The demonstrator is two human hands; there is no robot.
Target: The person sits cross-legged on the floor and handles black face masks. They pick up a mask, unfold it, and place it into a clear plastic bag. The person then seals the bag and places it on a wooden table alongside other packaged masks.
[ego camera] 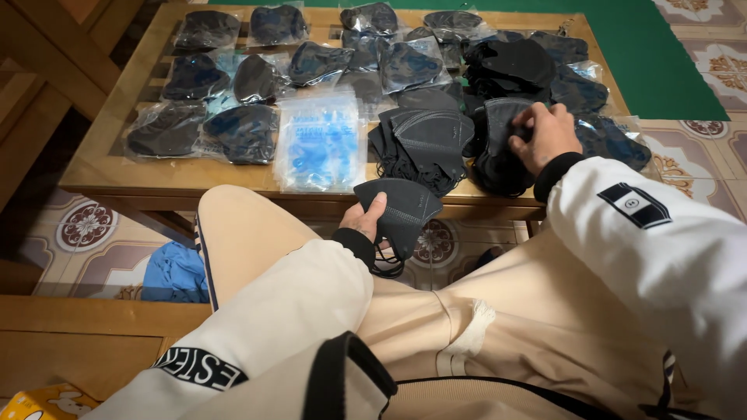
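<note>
Two hands working | left hand (364, 220) is pinching a folded black mask (401, 208) below the table's (101, 167) near edge, thumb on top, ear loops dangling under the palm | right hand (547, 135) is clenching onto a pile of loose black masks (498, 159) on the tabletop | bagged masks (233, 128) and a stack of clear bags (320, 144) are lying further left

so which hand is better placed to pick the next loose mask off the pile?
Right. The right hand already rests on the loose black mask pile on the table; the left hand is busy holding a black mask below the table edge.
</note>
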